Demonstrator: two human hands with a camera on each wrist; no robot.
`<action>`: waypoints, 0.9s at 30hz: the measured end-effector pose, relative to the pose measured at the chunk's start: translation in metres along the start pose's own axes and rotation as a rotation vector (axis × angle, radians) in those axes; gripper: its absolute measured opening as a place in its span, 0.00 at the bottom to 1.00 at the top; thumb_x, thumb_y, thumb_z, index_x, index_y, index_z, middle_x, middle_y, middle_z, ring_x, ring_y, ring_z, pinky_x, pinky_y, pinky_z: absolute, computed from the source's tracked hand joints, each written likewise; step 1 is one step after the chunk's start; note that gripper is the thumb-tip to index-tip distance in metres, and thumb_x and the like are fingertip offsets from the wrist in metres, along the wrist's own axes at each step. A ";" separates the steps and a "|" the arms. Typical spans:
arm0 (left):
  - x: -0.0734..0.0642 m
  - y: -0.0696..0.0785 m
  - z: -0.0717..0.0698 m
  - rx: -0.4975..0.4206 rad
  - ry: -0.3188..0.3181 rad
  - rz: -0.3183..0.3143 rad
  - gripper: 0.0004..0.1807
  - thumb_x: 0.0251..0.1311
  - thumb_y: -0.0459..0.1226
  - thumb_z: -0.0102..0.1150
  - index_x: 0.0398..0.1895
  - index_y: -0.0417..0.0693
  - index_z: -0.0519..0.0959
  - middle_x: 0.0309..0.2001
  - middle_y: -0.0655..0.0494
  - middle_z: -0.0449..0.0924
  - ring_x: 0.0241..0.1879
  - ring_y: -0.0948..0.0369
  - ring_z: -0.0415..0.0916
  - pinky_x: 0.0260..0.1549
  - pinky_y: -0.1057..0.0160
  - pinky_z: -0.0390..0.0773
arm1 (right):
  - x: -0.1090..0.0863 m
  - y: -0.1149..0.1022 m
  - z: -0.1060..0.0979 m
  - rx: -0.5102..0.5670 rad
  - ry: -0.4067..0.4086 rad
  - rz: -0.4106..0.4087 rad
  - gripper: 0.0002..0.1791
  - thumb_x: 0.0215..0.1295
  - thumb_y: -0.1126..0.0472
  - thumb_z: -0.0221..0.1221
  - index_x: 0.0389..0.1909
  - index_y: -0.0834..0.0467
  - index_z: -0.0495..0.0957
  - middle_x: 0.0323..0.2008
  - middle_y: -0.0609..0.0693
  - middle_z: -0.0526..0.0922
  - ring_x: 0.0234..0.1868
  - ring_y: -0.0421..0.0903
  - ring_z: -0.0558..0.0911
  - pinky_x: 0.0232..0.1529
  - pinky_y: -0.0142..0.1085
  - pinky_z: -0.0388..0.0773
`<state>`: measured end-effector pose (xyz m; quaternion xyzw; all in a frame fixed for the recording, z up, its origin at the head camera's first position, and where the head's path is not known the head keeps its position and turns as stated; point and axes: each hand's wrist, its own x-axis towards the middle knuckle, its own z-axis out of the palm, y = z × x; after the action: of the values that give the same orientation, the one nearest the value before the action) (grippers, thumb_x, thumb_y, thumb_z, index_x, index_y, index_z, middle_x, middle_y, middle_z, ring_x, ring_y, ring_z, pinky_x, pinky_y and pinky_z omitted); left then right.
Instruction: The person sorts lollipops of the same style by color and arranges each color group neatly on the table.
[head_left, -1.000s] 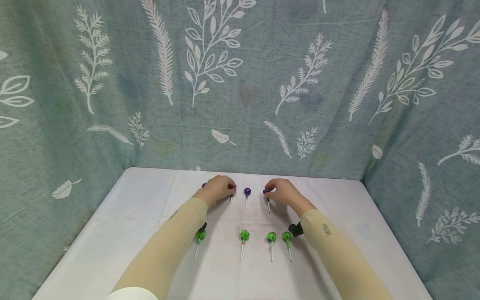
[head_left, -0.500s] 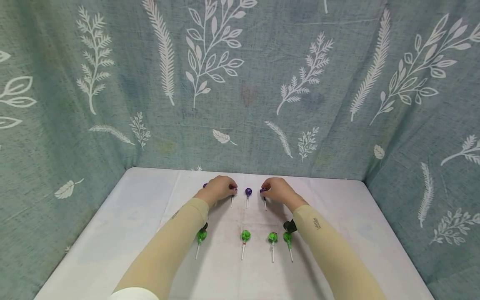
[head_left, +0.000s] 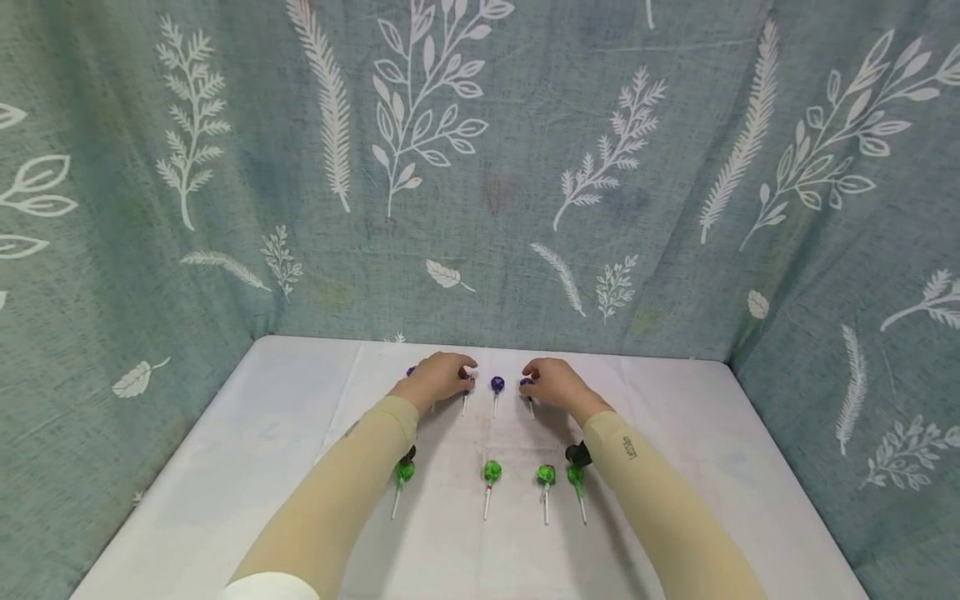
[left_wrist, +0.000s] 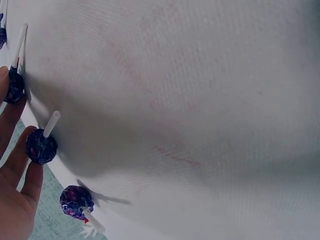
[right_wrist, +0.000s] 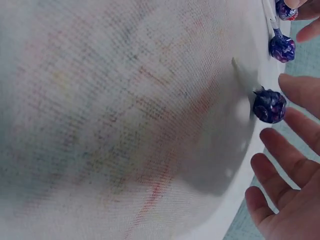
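Observation:
Purple-wrapped lollipops lie in a row along the far part of the table. My left hand is over the left part of this row, thumb and forefinger parted around one purple lollipop. Another purple lollipop lies by its other fingers, and a third lollipop is at the row's left end. Between the hands lies a purple lollipop, stick toward me. My right hand has its fingers spread beside the rightmost purple lollipop, which rests on the cloth between thumb and forefinger.
Nearer to me is a row of green lollipops, among them a left one, a middle one and two on the right. A white cloth covers the table. A patterned curtain surrounds the far edge and sides.
My right hand has moved left with the rightmost purple lollipop and let go of it. The left hand stays in place, its forefinger now lifted away from the thumb.

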<state>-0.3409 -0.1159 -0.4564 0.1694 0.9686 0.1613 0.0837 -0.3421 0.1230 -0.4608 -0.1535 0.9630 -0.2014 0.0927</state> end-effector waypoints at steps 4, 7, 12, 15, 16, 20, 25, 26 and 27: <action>-0.007 -0.004 0.000 -0.012 -0.009 0.017 0.25 0.55 0.46 0.59 0.58 0.55 0.71 0.45 0.57 0.78 0.45 0.60 0.74 0.48 0.56 0.70 | -0.005 -0.007 0.001 0.001 -0.011 -0.019 0.26 0.57 0.49 0.59 0.56 0.54 0.71 0.48 0.53 0.76 0.48 0.48 0.75 0.47 0.43 0.72; -0.013 -0.009 -0.002 -0.019 -0.008 0.017 0.25 0.55 0.46 0.60 0.58 0.55 0.71 0.47 0.57 0.77 0.47 0.60 0.73 0.49 0.56 0.69 | -0.008 -0.012 0.001 0.004 -0.002 -0.046 0.27 0.58 0.49 0.59 0.57 0.55 0.69 0.50 0.55 0.75 0.49 0.49 0.74 0.48 0.44 0.71; -0.020 -0.011 -0.009 -0.061 0.006 0.000 0.25 0.55 0.48 0.60 0.57 0.55 0.72 0.50 0.55 0.76 0.51 0.58 0.71 0.51 0.56 0.67 | -0.013 -0.023 -0.002 0.016 0.020 -0.077 0.28 0.57 0.48 0.59 0.58 0.53 0.70 0.51 0.54 0.74 0.49 0.49 0.74 0.47 0.44 0.72; -0.024 -0.008 -0.017 -0.086 0.012 0.009 0.25 0.54 0.48 0.60 0.56 0.56 0.73 0.51 0.54 0.75 0.52 0.57 0.70 0.52 0.55 0.66 | -0.017 -0.030 -0.005 0.027 0.029 -0.093 0.28 0.57 0.47 0.58 0.58 0.52 0.70 0.51 0.53 0.74 0.49 0.49 0.74 0.46 0.44 0.72; -0.026 -0.007 -0.020 -0.091 0.012 0.016 0.24 0.54 0.48 0.60 0.56 0.57 0.73 0.51 0.54 0.75 0.52 0.57 0.69 0.52 0.55 0.66 | -0.018 -0.033 -0.006 0.033 0.031 -0.102 0.28 0.57 0.46 0.58 0.58 0.52 0.70 0.51 0.53 0.74 0.49 0.49 0.75 0.46 0.44 0.72; -0.032 -0.003 -0.031 -0.098 -0.005 0.033 0.24 0.54 0.53 0.58 0.55 0.63 0.73 0.52 0.55 0.74 0.53 0.58 0.69 0.51 0.55 0.68 | -0.027 -0.045 -0.012 0.063 0.041 -0.146 0.28 0.57 0.46 0.59 0.57 0.52 0.70 0.50 0.53 0.75 0.49 0.50 0.75 0.46 0.43 0.73; -0.044 -0.002 -0.042 -0.127 -0.007 0.099 0.27 0.50 0.58 0.56 0.55 0.63 0.73 0.52 0.58 0.74 0.52 0.60 0.70 0.49 0.56 0.69 | -0.041 -0.060 -0.014 0.099 0.063 -0.191 0.26 0.56 0.46 0.60 0.55 0.51 0.72 0.48 0.51 0.77 0.48 0.49 0.76 0.45 0.42 0.72; -0.047 -0.003 -0.044 -0.136 -0.004 0.116 0.27 0.51 0.57 0.57 0.55 0.62 0.73 0.51 0.58 0.75 0.52 0.60 0.70 0.49 0.56 0.70 | -0.044 -0.063 -0.014 0.100 0.066 -0.200 0.26 0.56 0.46 0.59 0.55 0.50 0.72 0.47 0.50 0.77 0.48 0.48 0.75 0.46 0.42 0.72; -0.052 -0.004 -0.045 -0.149 -0.002 0.129 0.26 0.51 0.57 0.57 0.54 0.62 0.73 0.51 0.58 0.75 0.52 0.59 0.70 0.49 0.56 0.70 | -0.047 -0.066 -0.013 0.104 0.069 -0.209 0.26 0.56 0.46 0.59 0.54 0.50 0.72 0.47 0.49 0.77 0.49 0.48 0.75 0.46 0.42 0.72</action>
<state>-0.3038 -0.1503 -0.4098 0.2248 0.9410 0.2376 0.0865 -0.2841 0.0861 -0.4162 -0.2411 0.9326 -0.2647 0.0458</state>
